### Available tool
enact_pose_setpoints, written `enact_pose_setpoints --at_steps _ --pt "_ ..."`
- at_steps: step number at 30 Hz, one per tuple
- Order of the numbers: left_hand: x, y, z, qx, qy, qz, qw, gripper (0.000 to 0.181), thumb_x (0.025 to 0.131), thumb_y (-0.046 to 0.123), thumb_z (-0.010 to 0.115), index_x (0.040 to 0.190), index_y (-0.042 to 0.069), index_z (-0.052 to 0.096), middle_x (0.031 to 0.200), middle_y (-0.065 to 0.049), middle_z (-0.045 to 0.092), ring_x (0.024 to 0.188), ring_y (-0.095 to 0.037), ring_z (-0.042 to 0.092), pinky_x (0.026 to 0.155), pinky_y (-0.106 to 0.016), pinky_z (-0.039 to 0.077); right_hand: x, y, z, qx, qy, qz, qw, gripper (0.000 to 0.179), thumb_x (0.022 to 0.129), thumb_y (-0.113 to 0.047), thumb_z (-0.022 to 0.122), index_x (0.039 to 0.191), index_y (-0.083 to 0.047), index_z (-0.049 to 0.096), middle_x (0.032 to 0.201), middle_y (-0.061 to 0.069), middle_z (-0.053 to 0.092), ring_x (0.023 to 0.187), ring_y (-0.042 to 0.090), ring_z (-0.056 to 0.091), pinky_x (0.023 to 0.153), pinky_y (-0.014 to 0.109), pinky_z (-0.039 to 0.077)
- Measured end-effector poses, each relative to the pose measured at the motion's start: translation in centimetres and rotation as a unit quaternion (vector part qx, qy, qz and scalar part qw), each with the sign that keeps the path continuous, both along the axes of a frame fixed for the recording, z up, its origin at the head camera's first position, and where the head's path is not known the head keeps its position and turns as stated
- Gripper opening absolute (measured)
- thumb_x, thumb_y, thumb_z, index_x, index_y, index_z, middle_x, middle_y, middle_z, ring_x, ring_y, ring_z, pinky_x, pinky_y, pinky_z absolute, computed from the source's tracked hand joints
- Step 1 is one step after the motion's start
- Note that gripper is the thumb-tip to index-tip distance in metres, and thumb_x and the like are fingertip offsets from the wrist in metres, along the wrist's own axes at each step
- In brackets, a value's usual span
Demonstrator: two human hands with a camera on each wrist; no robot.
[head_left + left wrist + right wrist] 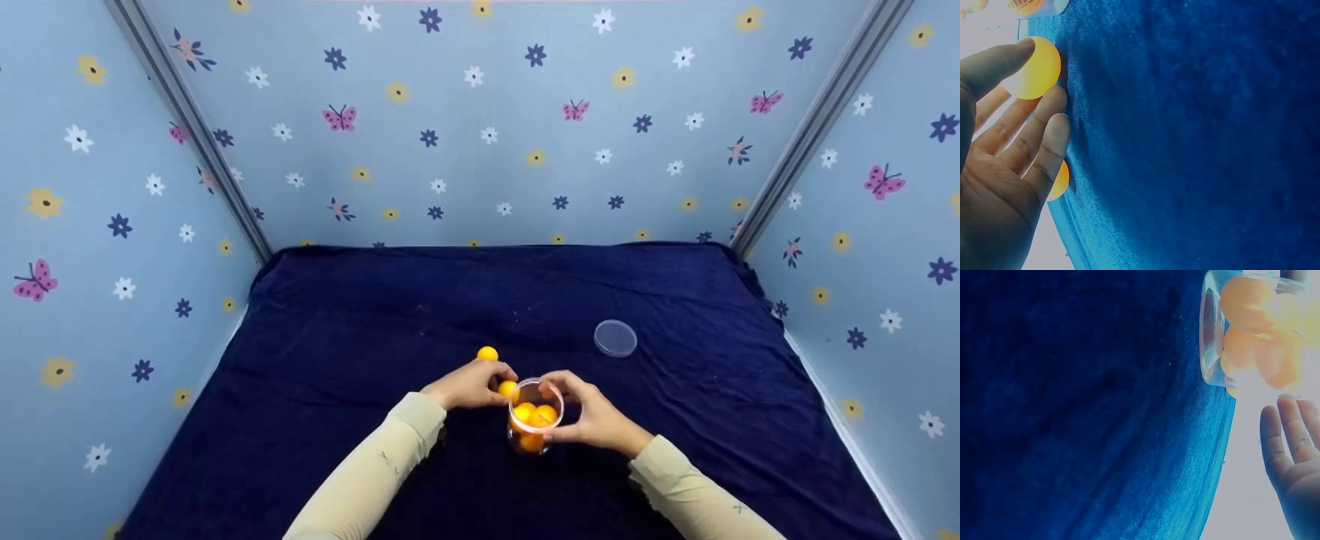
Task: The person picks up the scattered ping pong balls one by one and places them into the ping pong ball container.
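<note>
My left hand (471,384) pinches an orange ping-pong ball (1039,70) between thumb and fingers, just left of the mouth of a clear plastic jar (1210,337). The jar stands upright without its cover, and several orange balls (543,417) lie inside it. Around its upper right side, near the rim, my right hand (598,417) holds the jar with thumb and fingers. Another loose orange ball (487,353) sits on the cloth beyond my left hand, partly hidden by the fingers in the left wrist view.
A clear round lid (615,338) lies flat on the dark blue cloth (360,315), behind and to the right of the jar. Flower-patterned walls (480,135) enclose the table at the back and both sides, with grey metal posts (199,135) at the corners.
</note>
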State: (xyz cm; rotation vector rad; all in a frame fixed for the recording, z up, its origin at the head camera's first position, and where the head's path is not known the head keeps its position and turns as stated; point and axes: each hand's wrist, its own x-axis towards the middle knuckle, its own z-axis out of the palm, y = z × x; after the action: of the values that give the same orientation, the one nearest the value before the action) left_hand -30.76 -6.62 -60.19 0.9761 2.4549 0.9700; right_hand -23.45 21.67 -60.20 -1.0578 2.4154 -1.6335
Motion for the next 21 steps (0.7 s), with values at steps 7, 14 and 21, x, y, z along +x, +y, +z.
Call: enact_pose_setpoints --at_steps 7,14,21 --pt "0.1 -0.2 0.7 -0.005 0.017 0.008 0.9998 0.036 0.095 0.015 0.084 0.129 0.008 0.075 0.117 -0.007 0.078 0.099 -0.017 0.072 0.092 -0.033 0.061 0.0 0.0 0.0 -0.002 -0.004 0.001 1.0000 0.073 0.077 -0.012 0.100 0.137 0.001 0.061 0.125 0.023 0.072 0.115 0.039 0.071 0.098 0.035 0.063" --pt "0.1 -0.6 1.5 0.001 0.033 0.007 0.9994 0.036 0.094 0.010 0.083 0.129 0.002 0.075 0.115 -0.011 0.077 0.098 -0.020 0.073 0.089 -0.033 0.062 0.2 0.0 -0.1 -0.002 -0.014 0.000 0.9999 0.074 0.078 -0.012 0.099 0.139 0.001 0.060 0.126 0.023 0.072 0.116 0.040 0.071 0.096 0.041 0.065" --pt "0.1 -1.0 2.6 0.009 0.046 0.008 0.9989 0.036 0.094 0.011 0.083 0.128 0.000 0.075 0.117 -0.013 0.077 0.099 -0.024 0.075 0.091 -0.038 0.063 0.3 -0.2 0.3 -0.010 -0.031 0.000 0.9995 0.074 0.078 -0.010 0.099 0.140 0.001 0.060 0.128 0.023 0.071 0.119 0.041 0.070 0.099 0.041 0.064"
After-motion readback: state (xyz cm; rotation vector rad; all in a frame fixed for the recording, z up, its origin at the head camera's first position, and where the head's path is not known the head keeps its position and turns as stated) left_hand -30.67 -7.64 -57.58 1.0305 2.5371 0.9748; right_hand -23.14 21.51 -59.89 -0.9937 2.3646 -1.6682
